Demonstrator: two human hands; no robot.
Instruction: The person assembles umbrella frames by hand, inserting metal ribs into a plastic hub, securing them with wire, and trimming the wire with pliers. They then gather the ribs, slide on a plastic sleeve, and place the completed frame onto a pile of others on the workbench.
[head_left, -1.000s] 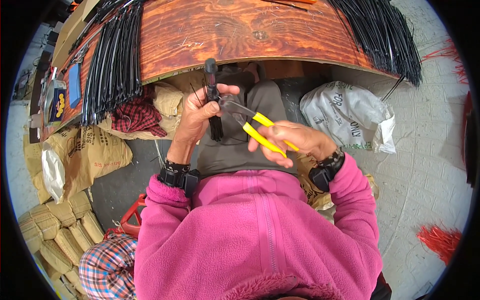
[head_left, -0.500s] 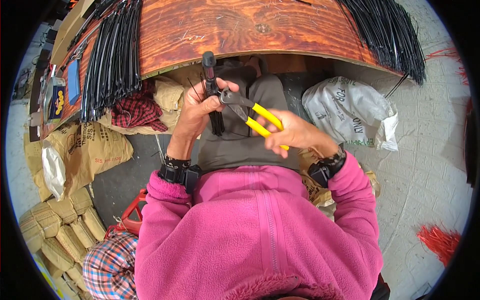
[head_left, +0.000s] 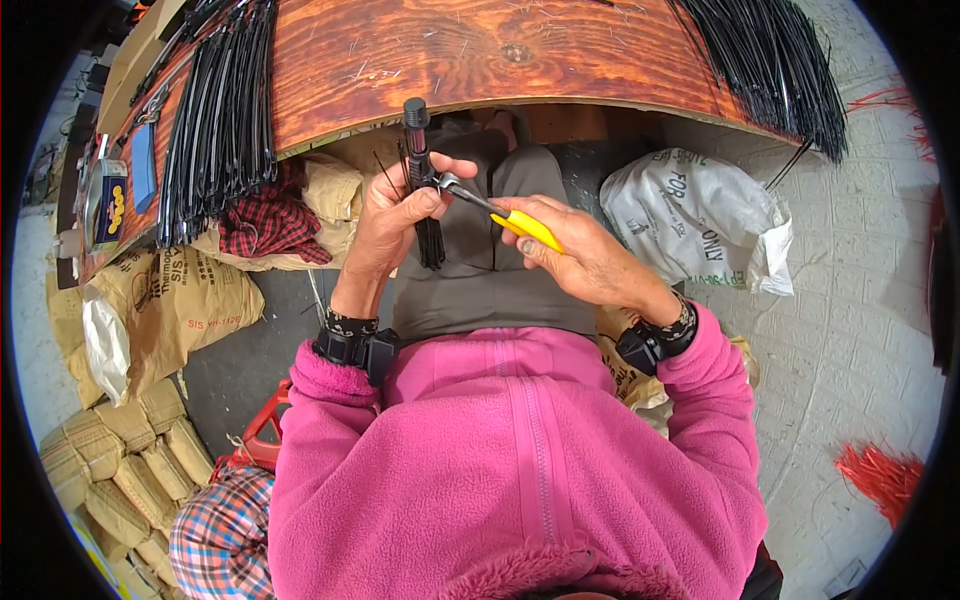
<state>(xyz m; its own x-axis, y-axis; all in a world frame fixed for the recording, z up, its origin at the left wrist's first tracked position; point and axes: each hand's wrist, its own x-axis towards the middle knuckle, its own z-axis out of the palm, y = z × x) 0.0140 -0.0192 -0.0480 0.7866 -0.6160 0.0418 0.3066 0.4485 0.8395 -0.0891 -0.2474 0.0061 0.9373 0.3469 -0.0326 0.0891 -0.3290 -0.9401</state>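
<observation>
My left hand is closed round a black ribbed stick-like part with a wider round cap at its top. A bundle of thin black strips hangs below that hand, and a few thin ends stick up beside the part. In my right hand are end-cutting nippers with yellow handles, squeezed together. Their steel jaws meet the side of the black part at my left fingertips. What lies between the jaws is too small to make out. Both hands are above my lap, in front of the table edge.
On the brown wooden table lie a bundle of black strips at left and another bundle at right. A white sack, brown paper bags, a red stool and red strands are around me.
My right hand has squeezed the nippers' handles together, and its fingers have closed over them. The jaws have come together at the black part. My left hand has hardly moved.
</observation>
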